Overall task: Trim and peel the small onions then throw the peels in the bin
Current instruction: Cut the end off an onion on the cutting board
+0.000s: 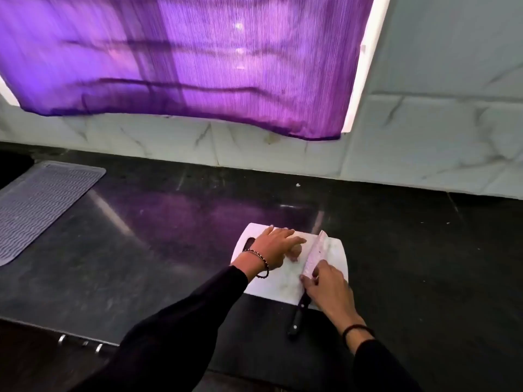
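1. A small onion (295, 252), pale pinkish and rounded, is seen lying on a white plastic cutting board (278, 281) with rounded corners and a handle slot at its far left corner.
2. The onion's surface is blurred; whether skin is on it cannot be told.
3. The cutting board is set on a dark, glossy stone desk (147, 250), near its front edge.
4. The left hand (273, 246) is laid over the onion. Its fingers (294, 239) are stretched nearly straight and held close together, and the onion is touched from above. The thumb is hidden, so a pinch cannot be told.
5. A broad-bladed knife (314, 257) with a speckled silver blade and a black riveted handle is held on edge just to the right of the onion, tip pointing away from the person.
6. The right hand (328, 288) is wrapped round the knife where blade meets handle. Its fingers (305, 279) are curled, and one is pressed against the side of the blade.
7. The end of the handle is left jutting toward the person, past the board's near edge.
8. A beaded bracelet (261, 263) is worn on the left wrist and a dark band (357, 329) on the right; both forearms are covered by black sleeves.
9. A grey ribbed silicone mat (42, 205) is laid at the far left of the desk, well apart from the board.
10. A sheer purple curtain (184, 66) is hung over a bright window above white marble-patterned wall tiles (424, 142).
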A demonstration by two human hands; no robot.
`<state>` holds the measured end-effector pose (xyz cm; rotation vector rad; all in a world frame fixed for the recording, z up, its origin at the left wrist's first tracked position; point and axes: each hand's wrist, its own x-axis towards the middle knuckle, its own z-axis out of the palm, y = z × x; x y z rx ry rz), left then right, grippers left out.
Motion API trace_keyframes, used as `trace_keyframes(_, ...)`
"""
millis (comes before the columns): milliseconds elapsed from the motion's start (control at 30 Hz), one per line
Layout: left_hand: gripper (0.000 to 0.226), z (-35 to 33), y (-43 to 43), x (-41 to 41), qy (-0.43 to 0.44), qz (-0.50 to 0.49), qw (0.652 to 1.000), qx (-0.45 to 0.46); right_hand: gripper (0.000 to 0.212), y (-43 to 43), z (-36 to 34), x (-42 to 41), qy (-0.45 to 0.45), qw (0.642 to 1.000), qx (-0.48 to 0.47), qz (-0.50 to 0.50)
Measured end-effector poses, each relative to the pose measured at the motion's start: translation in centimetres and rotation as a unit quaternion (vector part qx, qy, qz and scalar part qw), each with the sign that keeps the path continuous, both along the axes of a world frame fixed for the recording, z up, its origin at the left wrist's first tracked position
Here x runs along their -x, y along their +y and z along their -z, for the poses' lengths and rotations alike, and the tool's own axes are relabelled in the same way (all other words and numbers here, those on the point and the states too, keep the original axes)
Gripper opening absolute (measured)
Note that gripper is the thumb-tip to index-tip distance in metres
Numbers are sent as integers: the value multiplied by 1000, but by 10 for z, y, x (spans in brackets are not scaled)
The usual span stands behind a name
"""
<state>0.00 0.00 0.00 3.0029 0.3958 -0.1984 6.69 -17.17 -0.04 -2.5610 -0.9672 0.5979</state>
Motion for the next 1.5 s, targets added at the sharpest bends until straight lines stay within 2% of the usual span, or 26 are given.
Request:
trace_keyframes(100,68,-4,-2,-8,38,2,999,-26,47,-2,5,0,14,998,52,12)
trace_keyframes(200,63,-4,-4,-15,40,10,998,-40,57,-3,5,-1,27,997,64,24)
trace_keyframes(400,47,-1,-11,-23,34,2,998,-52,54,-2,-1,-3,41,997,63,26)
trace_keyframes(633,32,0,-14,-21,-2,-43,999,-9,58,-7,-4,0,67,994,35,73)
trace_keyframes(767,37,2,-24,-17,-21,-54,998,-18,62,-12,-3,0,81,990,23,115)
trace_keyframes(867,37,6,-30,-13,-30,-71,997,-21,49,-18,-1,-4,113,986,9,123)
trace_keyframes(967,42,12,-34,-11,-40,-81,996,-11,31,-24,6,-9,143,980,-43,129)
trace_keyframes(1133,48,22,-40,-8,-70,-100,992,6,19,-30,4,-13,209,951,-150,172)
trace_keyframes(1200,49,23,-42,-6,-77,-108,991,15,13,-31,2,-14,226,943,-164,182)
trace_keyframes(1500,43,27,-45,-1,-76,-120,989,34,15,-36,-5,-9,183,958,-176,130)
